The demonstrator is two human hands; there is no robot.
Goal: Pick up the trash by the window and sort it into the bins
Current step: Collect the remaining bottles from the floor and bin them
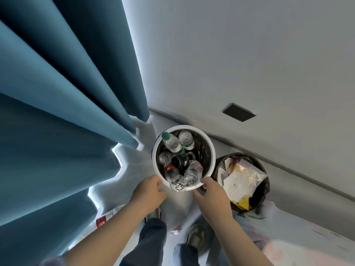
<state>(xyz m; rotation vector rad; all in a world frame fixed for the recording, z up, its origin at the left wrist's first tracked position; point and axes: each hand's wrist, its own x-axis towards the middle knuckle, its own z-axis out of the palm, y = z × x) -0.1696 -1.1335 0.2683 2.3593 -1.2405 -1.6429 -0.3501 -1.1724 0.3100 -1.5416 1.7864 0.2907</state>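
Observation:
A white round bin stands on the floor by the wall, filled with several plastic bottles. One clear crushed bottle leans over its near rim, between my hands. My left hand curls its fingers against the bin's near left side. My right hand grips the near right rim, thumb on top. Beside it on the right, a black bin holds white paper, clear plastic film and a yellow wrapper. A bottle with a red label lies on the floor under the curtain's edge.
A blue curtain hangs at the left, with bright light at its hem. The grey wall carries a dark socket plate. My shoes stand just before the bins, a small scrap between them.

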